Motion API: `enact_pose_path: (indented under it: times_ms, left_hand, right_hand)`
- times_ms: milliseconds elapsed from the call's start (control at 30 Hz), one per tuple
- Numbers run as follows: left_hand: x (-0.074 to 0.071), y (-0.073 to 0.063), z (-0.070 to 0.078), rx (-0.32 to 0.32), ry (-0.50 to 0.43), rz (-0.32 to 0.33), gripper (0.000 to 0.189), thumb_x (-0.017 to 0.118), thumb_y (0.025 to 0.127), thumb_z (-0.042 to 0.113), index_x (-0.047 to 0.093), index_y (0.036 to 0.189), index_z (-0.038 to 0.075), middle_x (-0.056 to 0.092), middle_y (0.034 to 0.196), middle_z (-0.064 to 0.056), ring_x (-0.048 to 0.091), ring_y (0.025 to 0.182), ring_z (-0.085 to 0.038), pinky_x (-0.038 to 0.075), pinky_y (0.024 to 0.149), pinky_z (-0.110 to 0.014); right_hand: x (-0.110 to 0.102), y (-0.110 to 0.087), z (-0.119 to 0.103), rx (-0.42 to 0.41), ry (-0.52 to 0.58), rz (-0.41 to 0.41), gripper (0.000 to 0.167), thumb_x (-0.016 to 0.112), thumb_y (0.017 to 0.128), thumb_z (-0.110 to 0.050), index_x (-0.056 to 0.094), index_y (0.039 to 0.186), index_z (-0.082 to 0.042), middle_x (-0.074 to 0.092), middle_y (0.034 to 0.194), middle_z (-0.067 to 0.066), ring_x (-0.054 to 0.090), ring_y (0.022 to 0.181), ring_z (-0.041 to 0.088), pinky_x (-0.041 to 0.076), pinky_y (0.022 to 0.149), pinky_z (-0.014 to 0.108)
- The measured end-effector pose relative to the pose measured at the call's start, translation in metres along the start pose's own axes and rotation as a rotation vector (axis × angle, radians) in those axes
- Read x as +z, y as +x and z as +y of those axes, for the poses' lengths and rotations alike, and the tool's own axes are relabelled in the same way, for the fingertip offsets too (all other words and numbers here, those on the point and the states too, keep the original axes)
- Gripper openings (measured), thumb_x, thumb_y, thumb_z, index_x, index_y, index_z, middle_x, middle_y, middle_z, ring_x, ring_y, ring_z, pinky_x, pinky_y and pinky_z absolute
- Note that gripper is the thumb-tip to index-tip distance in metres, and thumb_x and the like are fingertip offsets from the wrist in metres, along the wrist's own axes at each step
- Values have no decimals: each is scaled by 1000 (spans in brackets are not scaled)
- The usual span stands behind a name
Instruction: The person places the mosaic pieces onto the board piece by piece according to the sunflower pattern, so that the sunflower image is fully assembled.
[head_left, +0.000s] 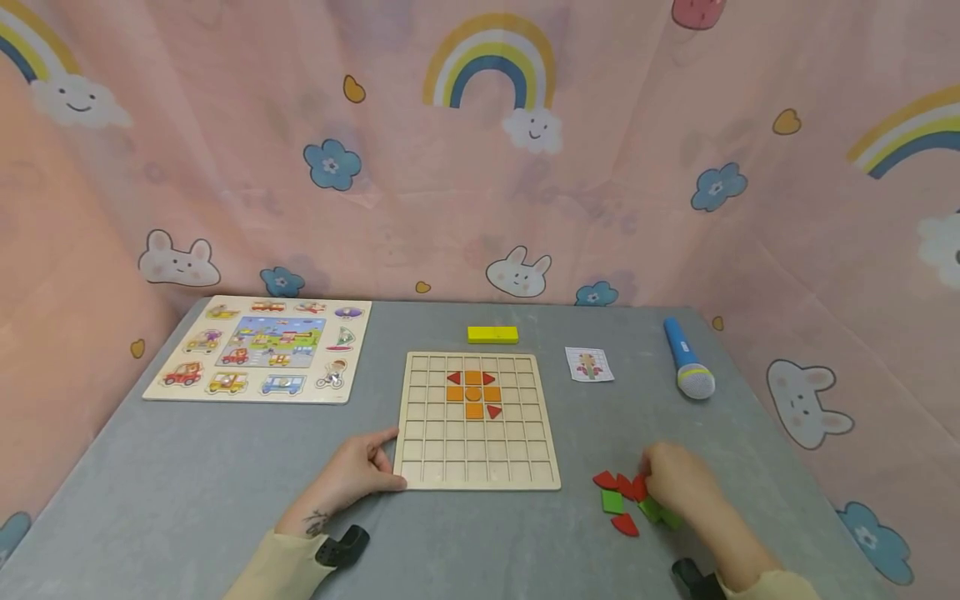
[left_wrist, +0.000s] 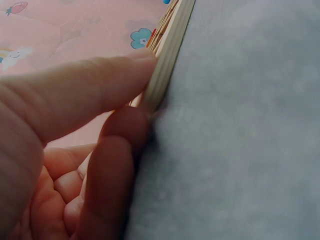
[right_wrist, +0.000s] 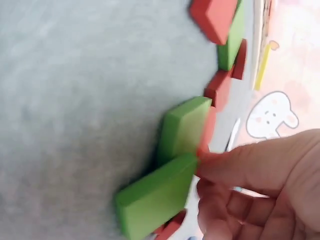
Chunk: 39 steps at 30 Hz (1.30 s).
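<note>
My left hand [head_left: 352, 471] grips the wooden grid board [head_left: 480, 472] at its near-left edge, presumably steadying it mid-counter [head_left: 187, 475]. My right hand [head_left: 681, 481], reaching in from the near right, fingers curled, pinches a red piece [head_left: 639, 489] beside green pieces [head_left: 612, 502], likely grouped there for easy reach.

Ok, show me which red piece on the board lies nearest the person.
The red piece right of the bottom orange square; the other two sit farther off, flanking the top orange square.
</note>
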<state>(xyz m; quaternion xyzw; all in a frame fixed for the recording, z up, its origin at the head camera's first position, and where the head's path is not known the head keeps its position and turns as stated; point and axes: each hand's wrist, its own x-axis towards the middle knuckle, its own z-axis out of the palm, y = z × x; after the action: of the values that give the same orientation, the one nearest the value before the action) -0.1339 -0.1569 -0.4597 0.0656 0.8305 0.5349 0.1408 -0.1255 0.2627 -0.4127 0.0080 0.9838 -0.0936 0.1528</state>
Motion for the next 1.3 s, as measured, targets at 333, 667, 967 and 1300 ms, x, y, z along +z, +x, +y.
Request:
enact_pose_path:
  times_ms: [333,667,967,1300]
  left_hand:
    - [1,1,-2,-6,-4,-5,85,81,63,4,39,135,-10,56,60,-3,46,51,-11,37,46,-25]
    - [3,3,-4,-38,12,7,85,81,62,3,39,135,-8,55,60,-2,46,51,-11,37,47,-25]
    - [2,3,-3,-29,-3,-2,85,81,62,3,39,135,-9,55,60,-2,45,50,-9,37,46,-24]
    - [0,1,-3,-7,-21,-3,85,81,63,2,38,135,-11,55,60,-2,45,51,-11,37,46,-24]
  right_hand:
    - [-27,32,-60,-306,231,41,29,48,90,-2,61,115,1,63,98,11,53,80,19,46,69,36]
    - [-24,86,-179,-603,73,16,9,65,84,-8,64,93,-10,60,83,-1,52,72,14,45,67,29]
    - [-9,104,-208,-603,-13,-146,15,62,86,-4,66,76,-14,58,74,-5,47,49,12,43,50,25]
    - [-7,106,-213,-613,-100,-135,14,62,85,-6,66,76,-16,59,76,-6,48,51,10,41,54,25]
